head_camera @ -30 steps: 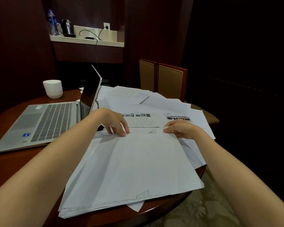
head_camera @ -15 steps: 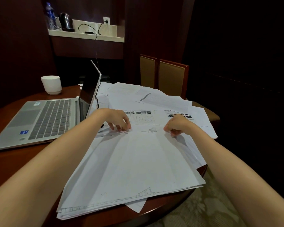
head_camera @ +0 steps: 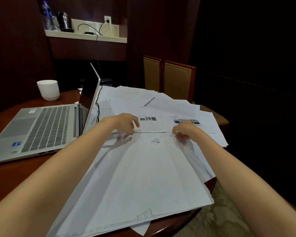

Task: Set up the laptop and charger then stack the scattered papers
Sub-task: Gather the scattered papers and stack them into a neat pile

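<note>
Paper stack (head_camera: 143, 177) at near edge of wooden table (head_camera: 15, 182) | left hand (head_camera: 125, 124) fingers curled, pinching top sheet's far edge | right hand (head_camera: 184, 131) likewise (edge slightly raised) | open laptop (head_camera: 46, 127) just left, black cable (head_camera: 97, 108) behind screen | loose sheets (head_camera: 161, 103) beyond

The laptop (head_camera: 41, 129) runs off the left edge at its near corner, and its screen stands edge-on, so the display cannot be seen. The cable (head_camera: 97, 109) drops behind that screen, hiding where it joins. The top sheet (head_camera: 143, 177) covers most of the papers (head_camera: 161, 103) beneath and is cut by the bottom edge; all print is too small to read. The left hand (head_camera: 125, 123) is blurred at the fingers and the right hand (head_camera: 183, 130) curls over its fingertips, so any grip on the sheet's far edge cannot be told. The bottle (head_camera: 47, 16) on the shelf (head_camera: 109, 38) is a blur.
</note>
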